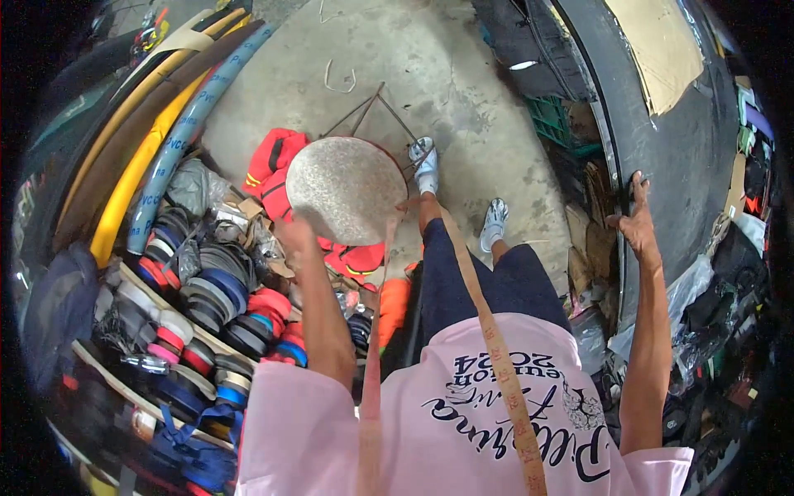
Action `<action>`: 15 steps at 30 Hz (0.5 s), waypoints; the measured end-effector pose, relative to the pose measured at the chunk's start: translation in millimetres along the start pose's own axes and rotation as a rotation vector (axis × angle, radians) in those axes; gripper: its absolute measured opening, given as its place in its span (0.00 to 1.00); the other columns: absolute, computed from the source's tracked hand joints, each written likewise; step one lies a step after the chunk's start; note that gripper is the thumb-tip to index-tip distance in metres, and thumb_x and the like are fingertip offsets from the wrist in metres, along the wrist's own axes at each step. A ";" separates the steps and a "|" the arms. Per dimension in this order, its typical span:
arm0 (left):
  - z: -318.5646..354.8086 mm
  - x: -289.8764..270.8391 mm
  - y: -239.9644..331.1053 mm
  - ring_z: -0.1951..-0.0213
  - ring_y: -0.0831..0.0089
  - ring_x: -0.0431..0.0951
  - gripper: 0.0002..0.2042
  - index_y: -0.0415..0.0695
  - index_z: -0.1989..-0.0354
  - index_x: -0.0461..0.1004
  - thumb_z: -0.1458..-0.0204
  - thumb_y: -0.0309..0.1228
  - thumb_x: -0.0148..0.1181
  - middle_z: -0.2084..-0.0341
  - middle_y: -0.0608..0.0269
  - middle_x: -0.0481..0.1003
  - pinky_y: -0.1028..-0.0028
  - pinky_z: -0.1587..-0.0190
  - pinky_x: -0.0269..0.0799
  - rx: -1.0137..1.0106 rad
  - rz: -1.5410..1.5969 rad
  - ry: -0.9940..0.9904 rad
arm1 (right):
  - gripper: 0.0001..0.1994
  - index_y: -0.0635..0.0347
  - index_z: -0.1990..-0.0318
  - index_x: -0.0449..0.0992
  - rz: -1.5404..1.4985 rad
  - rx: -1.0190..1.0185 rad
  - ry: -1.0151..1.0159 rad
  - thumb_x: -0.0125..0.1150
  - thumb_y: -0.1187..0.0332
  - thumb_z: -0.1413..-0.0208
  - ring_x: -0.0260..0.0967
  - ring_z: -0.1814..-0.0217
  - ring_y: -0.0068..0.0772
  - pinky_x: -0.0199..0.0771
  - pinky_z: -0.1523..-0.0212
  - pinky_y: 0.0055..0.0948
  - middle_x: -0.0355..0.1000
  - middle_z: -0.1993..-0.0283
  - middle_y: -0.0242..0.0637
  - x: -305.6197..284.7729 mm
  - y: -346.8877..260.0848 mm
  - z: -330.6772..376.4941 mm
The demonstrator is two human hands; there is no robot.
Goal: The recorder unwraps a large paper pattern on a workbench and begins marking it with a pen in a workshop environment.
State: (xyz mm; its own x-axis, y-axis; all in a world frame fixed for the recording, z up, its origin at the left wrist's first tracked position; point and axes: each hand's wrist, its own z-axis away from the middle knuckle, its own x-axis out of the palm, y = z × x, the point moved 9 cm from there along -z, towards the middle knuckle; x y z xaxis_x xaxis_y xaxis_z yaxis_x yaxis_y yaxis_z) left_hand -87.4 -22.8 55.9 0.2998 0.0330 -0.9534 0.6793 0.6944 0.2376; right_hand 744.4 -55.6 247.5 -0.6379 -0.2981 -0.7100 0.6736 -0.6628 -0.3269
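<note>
My right hand (635, 219) rests at the edge of a dark-topped table (703, 165), its thumb and fingers apart and nothing in them. My left hand (296, 238) is smeared by motion beside the round, worn seat of a stool (343, 188); its fingers cannot be made out. Red cloth with yellow stripes (275, 161) lies around and partly under the stool seat. A tape measure (500, 364) hangs down over my pink shirt in two strands.
Rolls of coloured webbing (219, 289) fill wooden shelving on the left. Long upright rolls of sheet material (190, 132) lean behind them. A green crate (550, 120) sits beneath the table's far side. Cardboard (657, 50) lies on the table, and a bent wire (340, 78) on the concrete floor.
</note>
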 end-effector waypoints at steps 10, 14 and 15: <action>214.0 81.4 323.2 0.38 0.50 0.66 0.23 0.53 0.58 0.82 0.59 0.53 0.67 0.52 0.52 0.76 0.33 0.32 0.38 1.413 -0.551 -0.823 | 0.58 0.53 0.23 0.43 0.066 -0.033 0.041 0.68 0.81 0.67 0.23 0.17 0.47 0.31 0.22 0.35 0.35 0.20 0.48 -18.6 29.8 11.1; 190.1 115.7 287.0 0.40 0.53 0.68 0.20 0.56 0.62 0.84 0.57 0.55 0.66 0.55 0.53 0.76 0.35 0.33 0.42 1.509 -0.492 -0.689 | 0.57 0.50 0.23 0.42 0.005 -0.048 0.059 0.66 0.82 0.65 0.21 0.17 0.44 0.29 0.23 0.35 0.31 0.20 0.52 -9.9 19.6 6.1; 188.3 117.5 288.5 0.41 0.53 0.69 0.18 0.56 0.64 0.84 0.57 0.53 0.65 0.56 0.54 0.76 0.38 0.35 0.45 1.499 -0.527 -0.720 | 0.57 0.50 0.23 0.42 0.004 -0.044 0.064 0.66 0.82 0.65 0.21 0.17 0.44 0.29 0.23 0.35 0.31 0.20 0.52 -12.5 19.4 4.5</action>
State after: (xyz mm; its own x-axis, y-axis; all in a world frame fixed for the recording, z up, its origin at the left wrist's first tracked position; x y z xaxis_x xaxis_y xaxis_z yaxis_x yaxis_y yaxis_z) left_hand 269.9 46.0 47.4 -0.2087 -0.5461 -0.8113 0.6480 -0.6986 0.3035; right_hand 763.8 -67.8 252.9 -0.6109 -0.2554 -0.7494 0.6929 -0.6303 -0.3500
